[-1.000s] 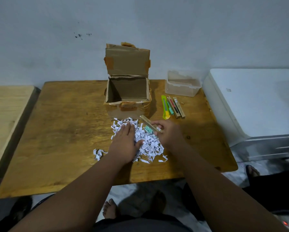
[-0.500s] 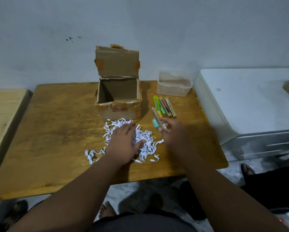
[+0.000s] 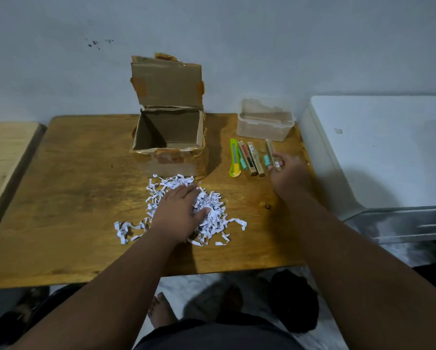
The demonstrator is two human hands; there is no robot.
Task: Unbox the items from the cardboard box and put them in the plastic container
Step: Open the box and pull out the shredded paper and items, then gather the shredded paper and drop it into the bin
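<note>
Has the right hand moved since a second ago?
Yes. The right hand, holding a tan stick, went from the shredded paper rightward and away, to beside the row of items.

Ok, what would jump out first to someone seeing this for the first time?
Probably the heap of white shredded paper at the front of the brown wooden table, with the left hand pressed flat on it. Behind it stands the open, empty-looking brown cardboard box. To its right, the right hand holds a slim tan packet beside a row of similar items.
</note>
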